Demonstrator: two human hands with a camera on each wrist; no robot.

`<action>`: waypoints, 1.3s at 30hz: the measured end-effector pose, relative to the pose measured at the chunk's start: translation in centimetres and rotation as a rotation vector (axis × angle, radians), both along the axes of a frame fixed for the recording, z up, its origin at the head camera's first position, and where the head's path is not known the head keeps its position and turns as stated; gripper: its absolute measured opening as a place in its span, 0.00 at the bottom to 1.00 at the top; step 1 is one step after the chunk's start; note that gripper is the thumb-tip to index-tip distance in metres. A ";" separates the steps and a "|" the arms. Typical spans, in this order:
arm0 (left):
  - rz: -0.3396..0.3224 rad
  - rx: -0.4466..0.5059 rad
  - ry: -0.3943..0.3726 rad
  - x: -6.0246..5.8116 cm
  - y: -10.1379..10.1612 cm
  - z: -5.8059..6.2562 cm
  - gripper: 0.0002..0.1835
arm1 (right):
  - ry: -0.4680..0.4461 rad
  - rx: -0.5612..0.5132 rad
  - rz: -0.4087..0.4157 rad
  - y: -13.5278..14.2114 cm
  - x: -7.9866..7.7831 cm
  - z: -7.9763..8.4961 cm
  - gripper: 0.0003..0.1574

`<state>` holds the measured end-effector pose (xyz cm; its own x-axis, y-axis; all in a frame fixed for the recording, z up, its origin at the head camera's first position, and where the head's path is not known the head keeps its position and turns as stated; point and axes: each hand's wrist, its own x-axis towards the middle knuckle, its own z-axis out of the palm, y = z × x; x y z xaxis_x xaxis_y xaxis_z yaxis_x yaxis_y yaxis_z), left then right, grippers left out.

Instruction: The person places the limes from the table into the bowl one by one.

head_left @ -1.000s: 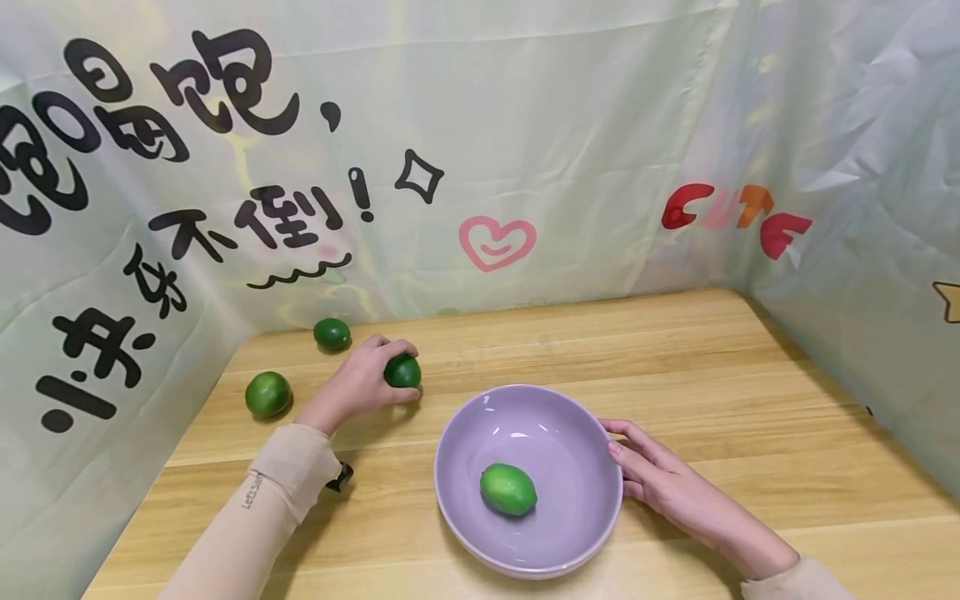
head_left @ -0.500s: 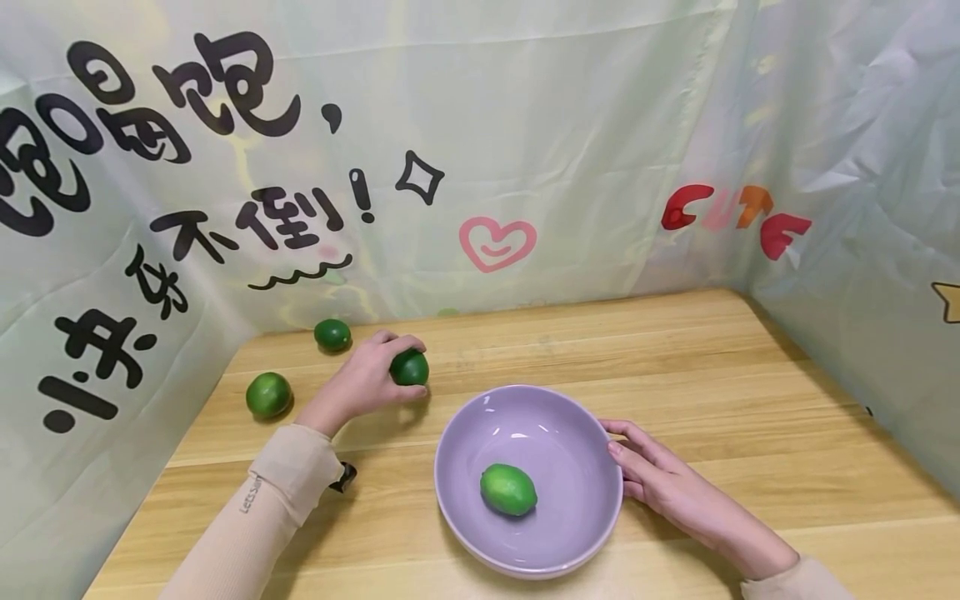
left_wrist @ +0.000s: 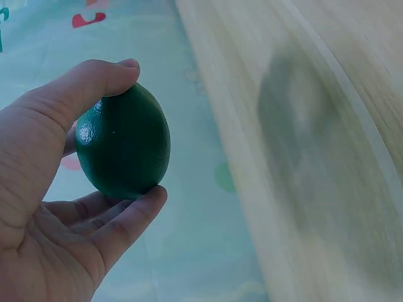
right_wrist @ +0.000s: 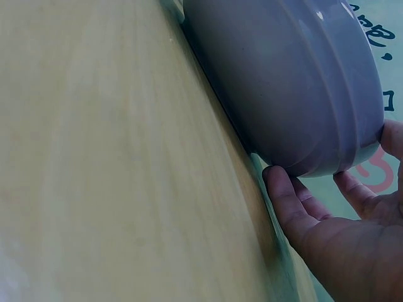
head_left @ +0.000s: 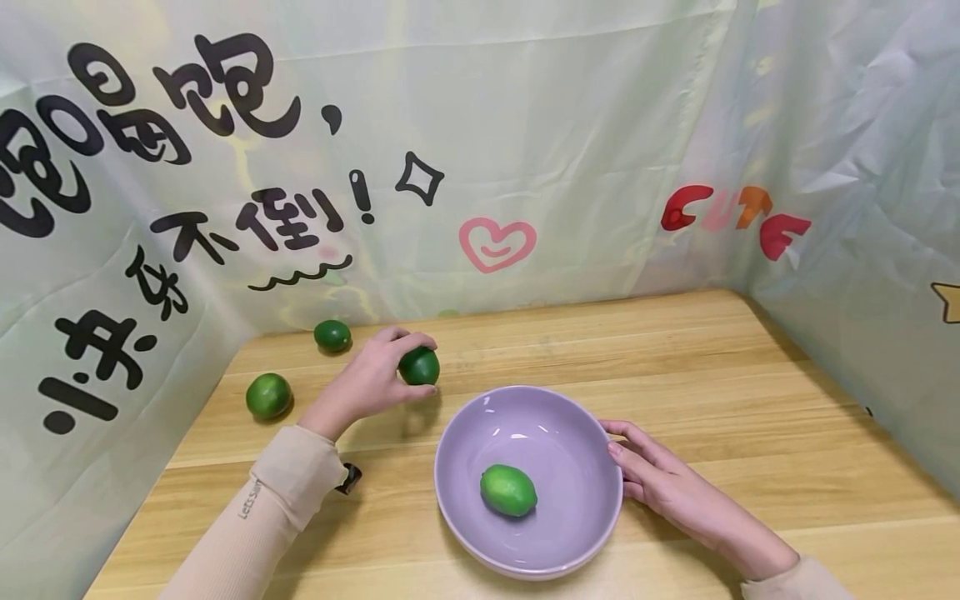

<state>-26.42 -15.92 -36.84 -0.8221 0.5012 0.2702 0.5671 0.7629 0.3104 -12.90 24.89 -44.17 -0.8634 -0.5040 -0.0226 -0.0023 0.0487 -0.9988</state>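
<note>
A dark green lime (head_left: 420,367) is gripped between the thumb and fingers of my left hand (head_left: 366,377). The left wrist view has this lime (left_wrist: 126,145) large and glossy, raised over the table with its shadow to the side. To the right stands a round purple bowl (head_left: 573,492), upright on the table. A brighter green lime (head_left: 508,490) lies inside it, left of the middle. My right hand (head_left: 671,487) touches the bowl's right side with extended fingers, thumb up by the rim. In the right wrist view its fingertips (right_wrist: 277,179) rest against the bowl's outer wall (right_wrist: 283,94).
Two more limes lie at the left of the wooden table (head_left: 675,367): one lime (head_left: 268,396) near the left edge, another lime (head_left: 332,336) at the back. A printed cloth (head_left: 570,150) hangs behind the table and along both sides.
My left hand has moved a little to the right and slightly up with the lime in its grip. The right hand and the bowl have stayed in place.
</note>
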 end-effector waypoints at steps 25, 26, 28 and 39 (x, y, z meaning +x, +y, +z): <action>-0.079 0.032 0.051 1.8 1.8 2.0 0.31 | 0.001 0.005 -0.009 0.0 0.0 0.0 0.30; -0.081 0.029 0.054 1.8 1.9 2.1 0.32 | 0.001 0.007 -0.010 0.0 0.0 0.0 0.30; -0.083 0.028 0.054 2.0 2.0 2.2 0.31 | 0.002 0.011 -0.011 0.0 0.0 0.0 0.30; -0.118 0.034 0.061 2.9 2.7 2.9 0.31 | 0.002 0.007 -0.007 0.0 0.0 0.0 0.30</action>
<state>-23.50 -13.22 -33.94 -0.7397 0.5829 0.3363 0.6707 0.6795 0.2974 -12.90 24.87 -44.13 -0.8670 -0.4976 -0.0244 -0.0038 0.0557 -0.9984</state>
